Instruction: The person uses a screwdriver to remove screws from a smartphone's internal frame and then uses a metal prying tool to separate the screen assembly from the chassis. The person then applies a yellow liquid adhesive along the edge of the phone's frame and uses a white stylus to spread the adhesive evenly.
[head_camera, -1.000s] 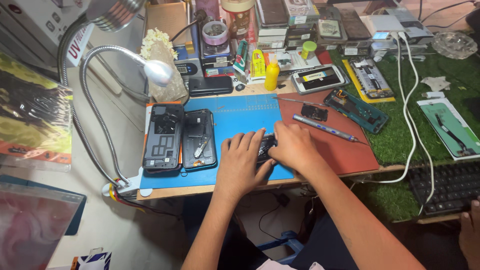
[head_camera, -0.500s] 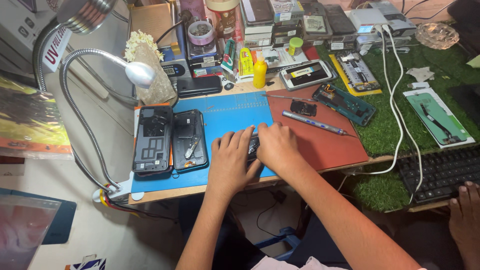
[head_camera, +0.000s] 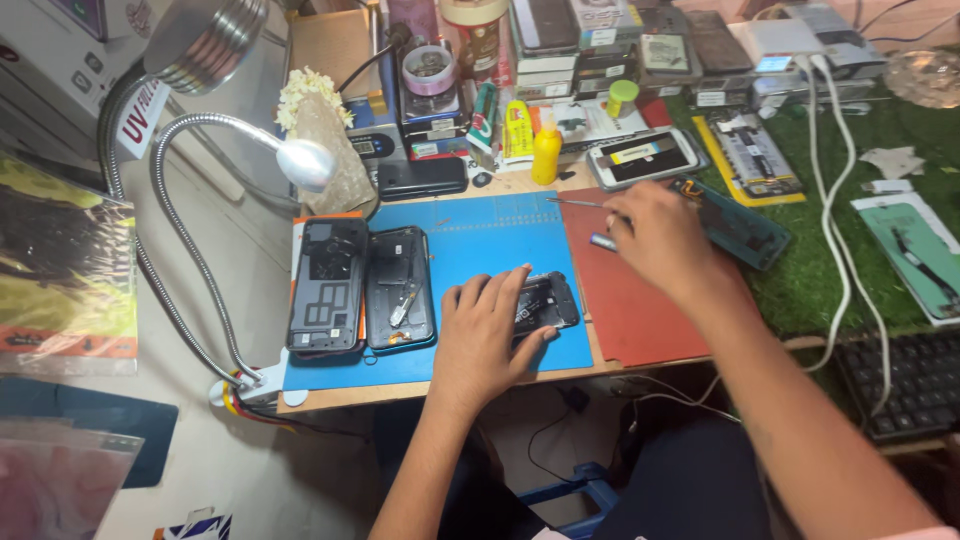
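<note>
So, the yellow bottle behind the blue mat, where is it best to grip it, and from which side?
Grip the yellow bottle around its round body, below the thin nozzle, coming from the front over the blue mat. It stands upright, boxes crowd behind it, and a white phone lies at its right.

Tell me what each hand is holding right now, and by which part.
The left hand pins a small dark phone part to the blue mat, fingers on its left end. The right hand closes around a thin metal tool near its middle.
</note>
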